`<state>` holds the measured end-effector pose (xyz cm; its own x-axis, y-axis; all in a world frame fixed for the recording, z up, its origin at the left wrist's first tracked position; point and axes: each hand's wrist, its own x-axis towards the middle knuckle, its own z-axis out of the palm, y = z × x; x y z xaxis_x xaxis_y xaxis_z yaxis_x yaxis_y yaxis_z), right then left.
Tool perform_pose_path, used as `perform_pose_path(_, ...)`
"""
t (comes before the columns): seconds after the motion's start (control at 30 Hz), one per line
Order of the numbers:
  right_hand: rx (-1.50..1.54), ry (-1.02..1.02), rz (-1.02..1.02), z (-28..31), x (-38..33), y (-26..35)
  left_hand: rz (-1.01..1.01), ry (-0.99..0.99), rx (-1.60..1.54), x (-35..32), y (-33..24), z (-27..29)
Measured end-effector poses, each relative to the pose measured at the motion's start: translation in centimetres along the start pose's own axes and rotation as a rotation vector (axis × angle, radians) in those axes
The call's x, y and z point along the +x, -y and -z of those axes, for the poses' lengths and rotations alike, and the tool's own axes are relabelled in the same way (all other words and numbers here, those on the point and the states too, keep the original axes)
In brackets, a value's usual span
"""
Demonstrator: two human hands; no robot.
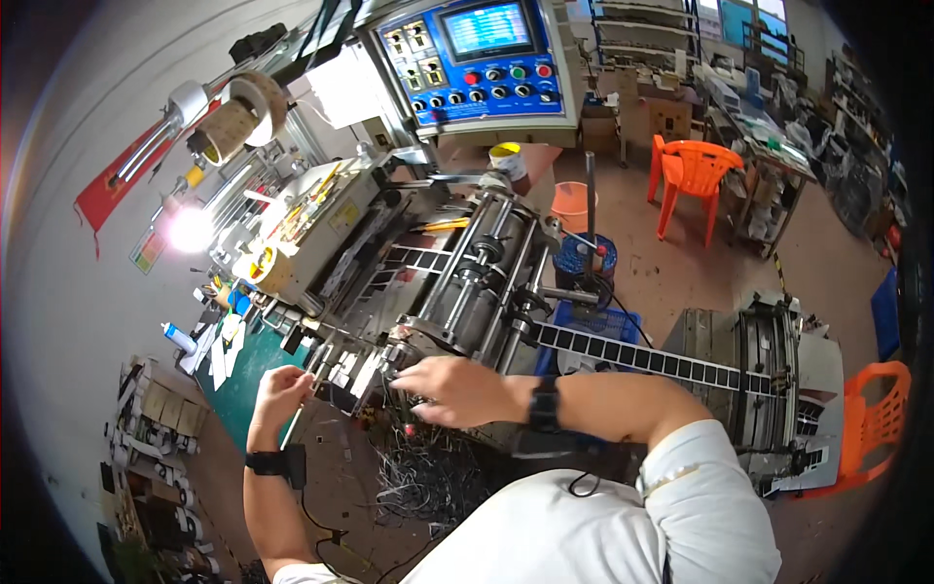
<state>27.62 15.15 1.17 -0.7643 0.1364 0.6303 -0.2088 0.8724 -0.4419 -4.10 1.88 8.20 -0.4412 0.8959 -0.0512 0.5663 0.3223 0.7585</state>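
Note:
My left hand [280, 396] is closed in a pinch at the machine's near left corner, beside a thin light rod [297, 420]; what lies between its fingertips is too small to make out. Reaching across from the right, my right hand [452, 392] has its fingers stretched apart, just by the metal fittings [397, 352] on the machine's near side. The roller machine [477, 277] fills the middle of the view. A strip of dark rectangles on a white backing [637, 352] runs from its rollers to a second roller unit [764, 365] at the right.
A blue control panel [477, 58] with a screen stands at the back. Below my hands lies a heap of dark shredded strips [428, 482]. A bright lamp [191, 230] glows at the left above a green table [258, 375]. Two orange chairs [696, 170] stand at the right.

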Motion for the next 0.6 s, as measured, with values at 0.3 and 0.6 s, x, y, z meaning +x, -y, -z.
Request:
perform_pose_path(0.3,0.162,-0.051,-0.959,5.8,-32.3,4.1,0.107,-0.28,0.181,-3.6,1.3,3.3)
perform_pose_path(0.6,0.232,0.392,-1.55,-1.8,-62.9,12.9,-0.258,-0.416,0.675,-4.1,13.1,14.8)
